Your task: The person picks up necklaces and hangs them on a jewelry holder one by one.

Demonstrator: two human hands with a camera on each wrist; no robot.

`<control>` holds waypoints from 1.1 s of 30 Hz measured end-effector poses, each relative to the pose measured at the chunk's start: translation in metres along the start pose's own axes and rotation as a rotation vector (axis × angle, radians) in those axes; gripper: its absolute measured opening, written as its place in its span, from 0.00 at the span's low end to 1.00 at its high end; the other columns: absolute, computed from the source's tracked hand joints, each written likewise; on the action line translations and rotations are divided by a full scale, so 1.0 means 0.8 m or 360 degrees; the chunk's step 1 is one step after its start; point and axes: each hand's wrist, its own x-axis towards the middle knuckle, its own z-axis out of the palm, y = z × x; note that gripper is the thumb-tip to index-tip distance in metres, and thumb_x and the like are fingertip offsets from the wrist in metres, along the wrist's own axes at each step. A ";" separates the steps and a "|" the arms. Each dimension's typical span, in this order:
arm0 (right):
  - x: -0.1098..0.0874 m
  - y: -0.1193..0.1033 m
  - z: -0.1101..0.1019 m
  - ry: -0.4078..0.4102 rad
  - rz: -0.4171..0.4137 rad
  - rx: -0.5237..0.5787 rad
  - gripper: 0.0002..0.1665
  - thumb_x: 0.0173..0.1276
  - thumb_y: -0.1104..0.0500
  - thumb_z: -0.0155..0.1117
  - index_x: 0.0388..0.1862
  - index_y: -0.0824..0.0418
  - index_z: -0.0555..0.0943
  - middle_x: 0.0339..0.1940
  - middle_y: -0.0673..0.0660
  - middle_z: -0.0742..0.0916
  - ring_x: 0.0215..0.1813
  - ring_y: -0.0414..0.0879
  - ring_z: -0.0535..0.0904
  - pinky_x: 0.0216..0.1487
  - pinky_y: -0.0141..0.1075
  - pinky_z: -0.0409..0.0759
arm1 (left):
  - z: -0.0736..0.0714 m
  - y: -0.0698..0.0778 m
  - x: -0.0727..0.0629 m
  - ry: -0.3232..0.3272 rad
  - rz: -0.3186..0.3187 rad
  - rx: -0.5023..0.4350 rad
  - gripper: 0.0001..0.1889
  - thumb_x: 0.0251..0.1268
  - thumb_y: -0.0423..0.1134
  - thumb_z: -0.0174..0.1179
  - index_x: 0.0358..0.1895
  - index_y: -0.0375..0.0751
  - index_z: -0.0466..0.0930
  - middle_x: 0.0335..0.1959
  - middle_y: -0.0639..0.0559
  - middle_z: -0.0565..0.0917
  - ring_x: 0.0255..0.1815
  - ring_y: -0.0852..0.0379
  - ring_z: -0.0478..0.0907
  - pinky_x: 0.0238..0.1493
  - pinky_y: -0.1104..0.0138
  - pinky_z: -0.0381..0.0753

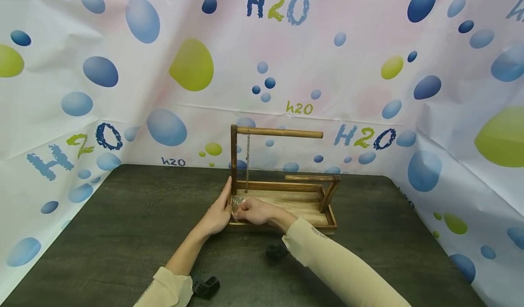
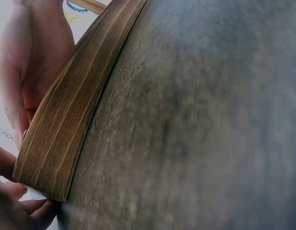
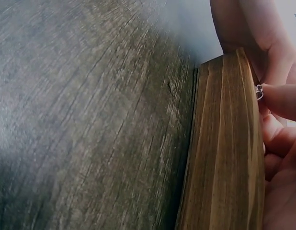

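A wooden stand has a shallow tray (image 1: 282,187) with a tall post at the left and a low one at the right. My left hand (image 1: 218,213) straddles the tray's left end, long fingers outside and thumb over the wall. Inside the front left corner, my right hand (image 1: 254,210) pinches a small silvery chain (image 3: 259,92) between thumb and curled fingers, most of it hidden by the hand. A shiny, silvery heap (image 1: 238,201) lies beside these fingers. Another chain (image 1: 247,161) hangs from the upper bar (image 1: 282,133) down towards the tray.
The low bar (image 1: 309,178) reaches left from the right post (image 1: 330,193) over the tray. The stand is on a dark wood-grain table (image 1: 123,234), with a patterned sheet (image 1: 286,66) behind and at both sides. Black straps (image 1: 206,287) show near both cuffs.
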 end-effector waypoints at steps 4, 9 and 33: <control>-0.003 -0.001 0.000 0.0026 0.0018 0.0042 0.24 0.79 0.62 0.51 0.18 0.60 0.73 0.13 0.47 0.68 0.16 0.38 0.57 0.22 0.30 0.59 | 0.000 -0.001 -0.002 -0.0018 -0.0012 -0.0005 0.44 0.73 0.22 0.37 0.82 0.61 0.28 0.83 0.43 0.37 0.17 0.53 0.63 0.22 0.63 0.66; -0.003 -0.003 -0.003 0.0046 0.0043 0.0044 0.26 0.81 0.60 0.50 0.17 0.57 0.68 0.13 0.47 0.66 0.15 0.38 0.55 0.20 0.32 0.57 | 0.000 0.000 -0.003 -0.0007 -0.0005 0.0020 0.44 0.73 0.22 0.38 0.83 0.60 0.29 0.83 0.42 0.37 0.20 0.52 0.62 0.27 0.61 0.67; -0.008 -0.033 -0.019 0.0134 0.0024 0.0167 0.20 0.82 0.59 0.47 0.33 0.71 0.78 0.15 0.48 0.68 0.16 0.39 0.57 0.21 0.31 0.61 | -0.002 0.001 -0.003 -0.0020 -0.0009 -0.0032 0.43 0.76 0.24 0.37 0.82 0.63 0.28 0.83 0.42 0.38 0.13 0.58 0.56 0.21 0.65 0.64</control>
